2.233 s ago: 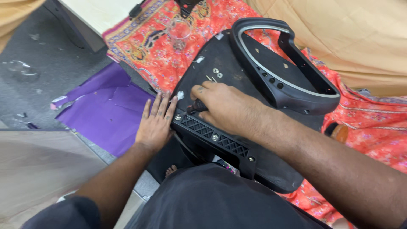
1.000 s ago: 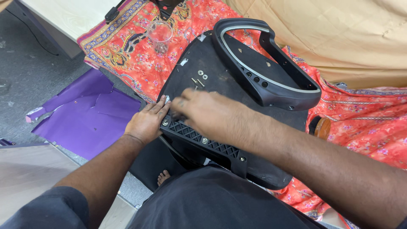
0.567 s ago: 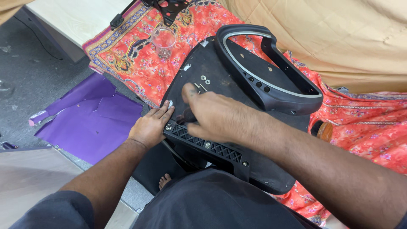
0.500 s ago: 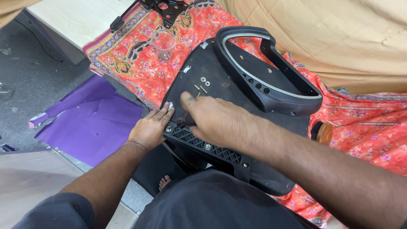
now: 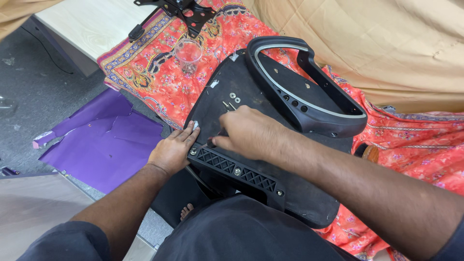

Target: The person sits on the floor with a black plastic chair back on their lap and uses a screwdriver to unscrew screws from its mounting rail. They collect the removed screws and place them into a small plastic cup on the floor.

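A black chair seat base [image 5: 251, 94] lies upside down on my lap and on a red patterned cloth [image 5: 154, 72]. My left hand [image 5: 174, 150] presses flat against its near left edge, beside a ribbed black bracket [image 5: 237, 170] with screw heads. My right hand [image 5: 246, 133] is closed around a dark tool handle just above that bracket; the tool's tip is hidden under the fingers. Loose screws and washers [image 5: 232, 100] lie on the seat just beyond my right hand. A black armrest loop [image 5: 309, 92] rests across the seat's far side.
A clear glass cup [image 5: 188, 52] stands on the cloth at the back, near a black metal chair mechanism [image 5: 176, 12]. A torn purple sheet [image 5: 106, 137] lies on the grey floor to the left. Tan fabric [image 5: 386, 43] covers the back right. A pale board [image 5: 92, 26] sits at the far left.
My left hand went from flat on the purple sheet to the seat's edge and stayed there. My right hand shifted slightly on the tool near the bracket. The camera view drifted.
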